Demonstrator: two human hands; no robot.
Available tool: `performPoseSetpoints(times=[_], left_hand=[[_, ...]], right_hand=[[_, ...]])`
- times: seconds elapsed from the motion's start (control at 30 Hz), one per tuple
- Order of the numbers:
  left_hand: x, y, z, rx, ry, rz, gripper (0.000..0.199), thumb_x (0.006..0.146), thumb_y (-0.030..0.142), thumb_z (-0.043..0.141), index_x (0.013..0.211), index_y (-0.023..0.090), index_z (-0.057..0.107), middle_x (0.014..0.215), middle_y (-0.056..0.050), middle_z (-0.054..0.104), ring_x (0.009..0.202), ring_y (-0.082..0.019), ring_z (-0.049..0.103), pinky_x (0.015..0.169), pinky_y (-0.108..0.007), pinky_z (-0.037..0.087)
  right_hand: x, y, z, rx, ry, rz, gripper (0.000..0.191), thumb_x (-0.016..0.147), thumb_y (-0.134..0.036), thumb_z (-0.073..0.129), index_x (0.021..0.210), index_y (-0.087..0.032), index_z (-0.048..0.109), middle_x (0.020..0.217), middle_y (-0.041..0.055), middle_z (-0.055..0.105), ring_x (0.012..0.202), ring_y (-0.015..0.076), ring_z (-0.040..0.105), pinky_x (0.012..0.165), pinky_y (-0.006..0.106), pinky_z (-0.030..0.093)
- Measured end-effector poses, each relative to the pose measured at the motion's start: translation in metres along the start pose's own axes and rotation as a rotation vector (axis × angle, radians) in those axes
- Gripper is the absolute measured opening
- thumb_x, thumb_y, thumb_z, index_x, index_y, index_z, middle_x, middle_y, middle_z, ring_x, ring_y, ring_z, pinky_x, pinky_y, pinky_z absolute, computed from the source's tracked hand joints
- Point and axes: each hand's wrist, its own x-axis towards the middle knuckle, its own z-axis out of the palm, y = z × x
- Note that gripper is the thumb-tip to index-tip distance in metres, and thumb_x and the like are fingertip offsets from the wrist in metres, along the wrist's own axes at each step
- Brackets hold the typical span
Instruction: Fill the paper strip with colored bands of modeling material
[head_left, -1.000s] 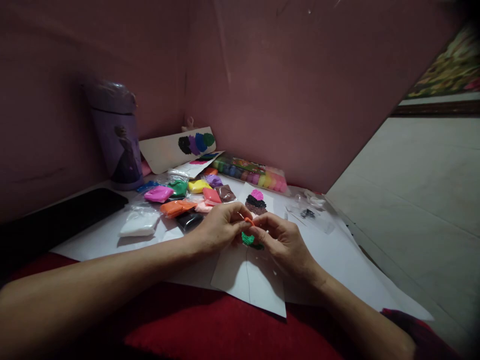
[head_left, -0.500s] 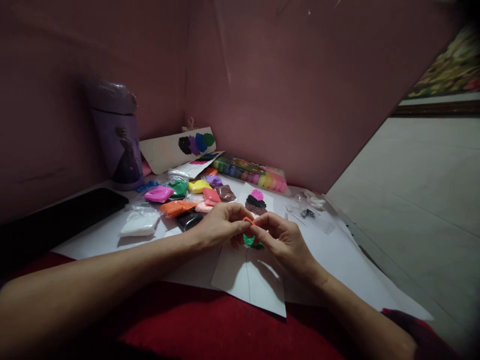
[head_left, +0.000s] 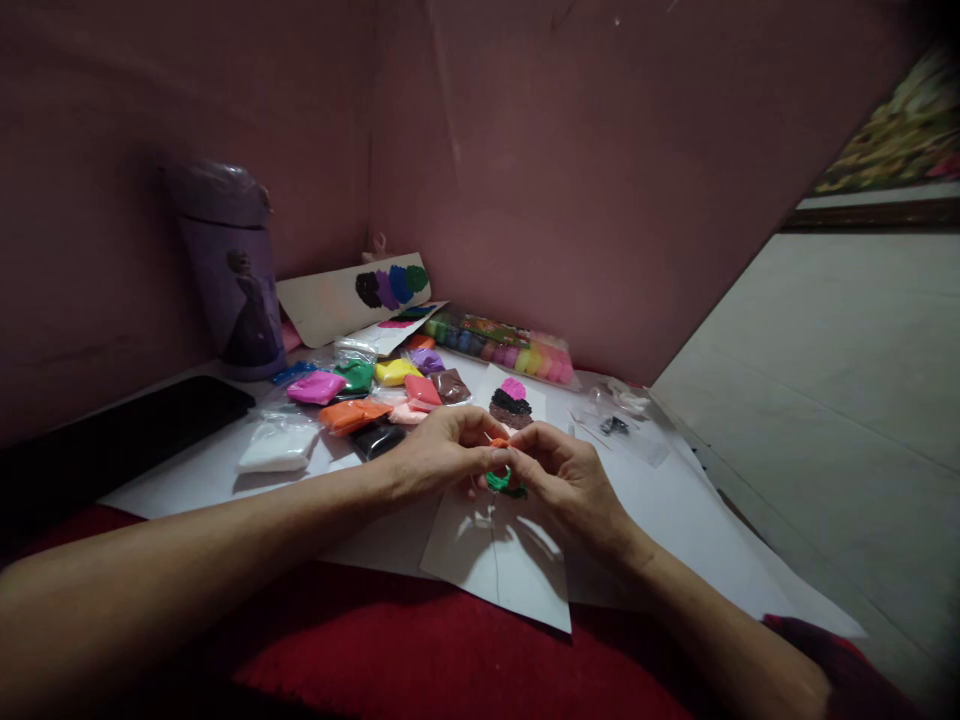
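Note:
A small piece of orange clay [head_left: 499,443] is pinched between the fingertips of my left hand [head_left: 439,450] and my right hand [head_left: 574,480]. Both hands are closed, thumbs and forefingers meeting over a white card [head_left: 517,575]. Pink clay [head_left: 513,388], black clay [head_left: 510,403] and brown clay [head_left: 511,420] are stacked on the card's far part. Green clay [head_left: 498,482] shows just below my fingers, with a thin drawn line running down from it. My fingers hide the middle of the card.
Several bags of coloured clay, including an orange bag [head_left: 354,415] and a white bag [head_left: 279,445], lie to the left. Behind are a purple bottle [head_left: 232,280], a painted card [head_left: 352,300] and a long clear pack [head_left: 499,345]. A dark flat object [head_left: 127,430] lies far left.
My fingertips have shifted slightly around the orange clay, which now looks shorter and more bunched. Both hands stay in nearly the same place over the card.

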Motion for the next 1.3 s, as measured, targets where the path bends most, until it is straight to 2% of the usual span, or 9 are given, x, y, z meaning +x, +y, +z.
performPoseSetpoints(times=[0.1, 0.27, 0.4, 0.57, 0.67, 0.83, 1.13, 1.3], left_hand=[[0.000, 0.000, 0.001, 0.012, 0.002, 0.013, 0.030, 0.074, 0.035, 0.065, 0.089, 0.011, 0.056, 0.072, -0.002, 0.060, 0.057, -0.009, 0.054, 0.049, -0.021, 0.045], [0.000, 0.004, 0.001, 0.052, 0.080, 0.004, 0.024, 0.078, 0.035, 0.058, 0.078, 0.011, 0.057, 0.063, -0.001, 0.058, 0.050, -0.008, 0.054, 0.046, -0.020, 0.043], [0.000, 0.007, 0.000, 0.037, 0.103, 0.006, 0.021, 0.079, 0.031, 0.057, 0.074, 0.010, 0.056, 0.057, 0.000, 0.058, 0.046, -0.008, 0.053, 0.045, -0.019, 0.043], [-0.001, 0.008, -0.001, -0.041, 0.113, -0.025, 0.021, 0.081, 0.030, 0.056, 0.072, 0.011, 0.054, 0.051, 0.001, 0.055, 0.042, -0.007, 0.050, 0.043, -0.018, 0.041], [0.000, 0.006, -0.002, -0.086, 0.078, -0.071, 0.023, 0.079, 0.033, 0.059, 0.073, 0.011, 0.055, 0.055, -0.001, 0.059, 0.040, -0.007, 0.050, 0.041, -0.019, 0.041], [0.002, 0.000, -0.005, -0.124, 0.028, -0.097, 0.026, 0.079, 0.037, 0.061, 0.075, 0.012, 0.057, 0.056, 0.000, 0.061, 0.039, -0.007, 0.051, 0.039, -0.018, 0.040], [0.002, -0.003, -0.006, -0.162, -0.038, -0.124, 0.022, 0.082, 0.033, 0.057, 0.074, 0.013, 0.058, 0.056, -0.001, 0.062, 0.039, -0.006, 0.051, 0.039, -0.017, 0.040], [0.003, -0.004, -0.005, -0.121, -0.041, -0.114, 0.024, 0.082, 0.033, 0.058, 0.070, 0.012, 0.058, 0.056, -0.001, 0.061, 0.040, -0.007, 0.052, 0.041, -0.018, 0.042]], right_hand=[[0.000, 0.000, 0.000, -0.004, 0.017, -0.003, 0.017, 0.085, -0.032, 0.056, 0.079, -0.017, 0.059, 0.072, 0.0017, 0.063, 0.064, 0.0124, 0.057, 0.057, 0.026, 0.046], [0.000, -0.002, 0.000, 0.013, -0.012, -0.033, 0.021, 0.087, -0.035, 0.054, 0.082, -0.017, 0.061, 0.075, 0.0030, 0.065, 0.065, 0.0130, 0.059, 0.057, 0.025, 0.047], [-0.001, -0.004, 0.000, -0.076, 0.010, -0.108, 0.019, 0.087, -0.034, 0.055, 0.085, -0.017, 0.062, 0.078, 0.0040, 0.067, 0.066, 0.0135, 0.060, 0.060, 0.027, 0.047], [-0.002, -0.002, 0.000, -0.212, 0.088, -0.207, 0.017, 0.082, -0.027, 0.063, 0.094, -0.017, 0.059, 0.077, 0.0040, 0.066, 0.065, 0.0141, 0.060, 0.053, 0.026, 0.044], [-0.002, 0.001, -0.001, -0.213, 0.117, -0.295, 0.020, 0.083, -0.020, 0.060, 0.102, -0.019, 0.056, 0.084, 0.0046, 0.066, 0.069, 0.0141, 0.062, 0.056, 0.027, 0.048], [-0.002, 0.002, -0.004, -0.293, 0.052, -0.428, 0.020, 0.087, -0.017, 0.054, 0.105, -0.023, 0.058, 0.086, 0.0037, 0.064, 0.076, 0.0153, 0.061, 0.063, 0.029, 0.051], [-0.002, 0.004, -0.004, -0.441, 0.078, -0.491, 0.011, 0.088, -0.017, 0.054, 0.095, -0.023, 0.061, 0.087, 0.0043, 0.060, 0.077, 0.0144, 0.059, 0.064, 0.029, 0.049], [-0.003, 0.000, -0.004, -0.386, 0.046, -0.498, 0.012, 0.088, -0.014, 0.051, 0.094, -0.022, 0.058, 0.087, 0.0044, 0.058, 0.076, 0.0136, 0.058, 0.063, 0.027, 0.049]])
